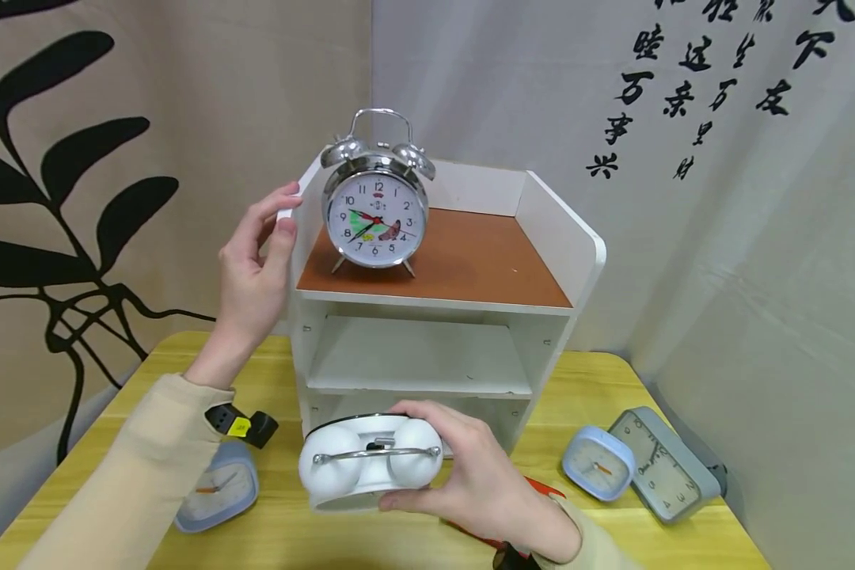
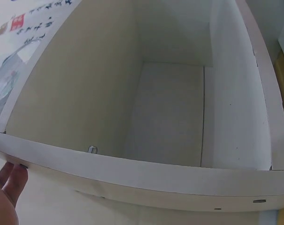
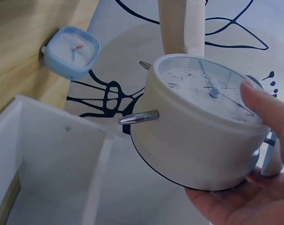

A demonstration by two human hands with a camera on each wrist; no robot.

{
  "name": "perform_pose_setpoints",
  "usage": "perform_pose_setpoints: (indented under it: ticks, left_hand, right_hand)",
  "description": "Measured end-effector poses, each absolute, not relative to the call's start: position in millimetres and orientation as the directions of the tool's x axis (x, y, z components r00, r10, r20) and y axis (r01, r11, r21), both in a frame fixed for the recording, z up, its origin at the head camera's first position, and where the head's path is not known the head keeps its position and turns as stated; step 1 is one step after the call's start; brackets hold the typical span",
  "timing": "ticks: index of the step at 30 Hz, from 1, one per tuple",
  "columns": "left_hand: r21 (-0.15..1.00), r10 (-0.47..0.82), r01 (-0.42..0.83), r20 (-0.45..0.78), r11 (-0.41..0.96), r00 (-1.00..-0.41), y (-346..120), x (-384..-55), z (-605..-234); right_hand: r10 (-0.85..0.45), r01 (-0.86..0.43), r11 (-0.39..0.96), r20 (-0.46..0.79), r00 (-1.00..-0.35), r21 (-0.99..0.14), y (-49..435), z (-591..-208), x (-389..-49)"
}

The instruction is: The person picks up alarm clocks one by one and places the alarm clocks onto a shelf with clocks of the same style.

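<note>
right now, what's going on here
A person grips a white alarm clock in the fingers of the right hand, in front of a white shelf, while the left hand touches the shelf's left edge. A silver alarm clock stands on its brown top; two blue clocks and a gray clock are on the table.

The shelf unit point(image 1: 566, 229), an alarm clock point(image 1: 376, 214) on top, stands behind the held clock point(image 1: 359, 479).
</note>
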State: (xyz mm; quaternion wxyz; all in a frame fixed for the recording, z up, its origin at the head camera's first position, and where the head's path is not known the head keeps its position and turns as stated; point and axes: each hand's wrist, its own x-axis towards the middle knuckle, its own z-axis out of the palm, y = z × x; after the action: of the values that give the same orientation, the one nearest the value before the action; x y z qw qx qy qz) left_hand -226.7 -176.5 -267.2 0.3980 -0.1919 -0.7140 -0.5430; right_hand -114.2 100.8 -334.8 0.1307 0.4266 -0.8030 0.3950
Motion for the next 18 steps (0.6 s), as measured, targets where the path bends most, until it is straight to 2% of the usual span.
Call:
perform_pose_setpoints:
  ticks: [3, 18]
  left_hand:
    - [0.621, -0.157, 0.707, 0.778, 0.338, -0.609, -176.7, -227.0, -267.6]
    - [0.621, -0.154, 0.704, 0.777, 0.344, -0.610, -175.6, -225.4, -266.8]
  right_hand:
    - [-0.578, -0.805, 0.312, 0.572, -0.582, -0.504, 105.4, -327.9, -116.5]
    - [-0.568, -0.809, 0.288, 0.589, -0.575, -0.513, 128.8, -299.6, -125.1]
